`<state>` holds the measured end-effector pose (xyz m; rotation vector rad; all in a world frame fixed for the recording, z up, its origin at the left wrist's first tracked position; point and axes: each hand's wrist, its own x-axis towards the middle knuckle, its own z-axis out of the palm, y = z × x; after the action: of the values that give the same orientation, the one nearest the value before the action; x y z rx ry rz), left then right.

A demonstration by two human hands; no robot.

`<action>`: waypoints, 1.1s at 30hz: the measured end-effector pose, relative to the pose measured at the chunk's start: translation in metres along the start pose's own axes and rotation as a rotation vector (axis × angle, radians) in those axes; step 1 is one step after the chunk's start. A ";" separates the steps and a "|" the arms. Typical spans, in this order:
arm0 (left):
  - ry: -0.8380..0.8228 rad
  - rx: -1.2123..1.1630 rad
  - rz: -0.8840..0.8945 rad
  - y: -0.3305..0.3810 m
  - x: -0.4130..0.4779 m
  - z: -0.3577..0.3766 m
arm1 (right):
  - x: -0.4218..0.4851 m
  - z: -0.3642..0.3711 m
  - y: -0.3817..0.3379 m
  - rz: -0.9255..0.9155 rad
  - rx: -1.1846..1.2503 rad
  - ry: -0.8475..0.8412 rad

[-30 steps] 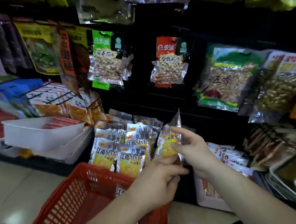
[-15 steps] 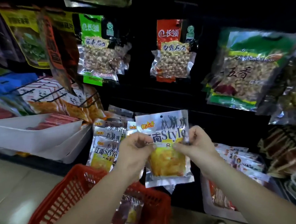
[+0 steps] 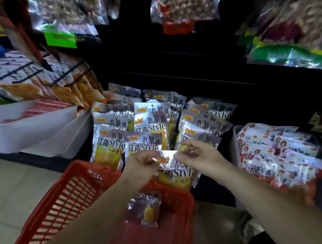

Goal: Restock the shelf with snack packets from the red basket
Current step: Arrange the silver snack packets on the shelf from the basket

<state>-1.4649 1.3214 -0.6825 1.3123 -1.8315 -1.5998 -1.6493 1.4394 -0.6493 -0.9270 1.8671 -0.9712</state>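
A silver and yellow snack packet (image 3: 176, 174) hangs over the far rim of the red basket (image 3: 73, 197). My left hand (image 3: 140, 164) pinches its top left corner and my right hand (image 3: 197, 155) pinches its top right corner. One more packet of the same kind (image 3: 145, 209) lies inside the basket. Just beyond my hands, several matching packets (image 3: 147, 127) stand in overlapping rows on the low shelf.
White tubs (image 3: 29, 132) with red packs sit on the shelf at left, under orange packets on wire hooks (image 3: 44, 82). A white bin of red and white packets (image 3: 277, 154) stands at right. Bags of nuts (image 3: 182, 3) hang above. Pale floor tiles lie at lower left.
The packet, held up in front of the shelf half a second ago, has come down to the basket's far rim with both hands still pinching its top. The view has tilted downward.
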 end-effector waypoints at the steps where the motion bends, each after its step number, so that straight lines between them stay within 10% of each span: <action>1: -0.003 -0.038 -0.033 -0.003 0.002 -0.001 | 0.000 0.003 0.003 -0.002 -0.046 -0.029; 10: 0.104 -0.096 -0.046 0.009 0.010 0.006 | -0.001 0.001 0.013 -0.153 -0.161 0.156; 20: -0.099 0.223 0.047 0.006 0.007 0.006 | -0.014 0.014 0.035 0.184 -0.119 -0.249; 33: -0.241 0.314 0.209 0.013 0.049 0.038 | 0.047 -0.038 0.060 0.238 -0.117 0.419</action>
<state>-1.5236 1.3015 -0.6952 1.0346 -2.3586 -1.4539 -1.7156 1.4356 -0.7026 -0.5755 2.3448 -0.9696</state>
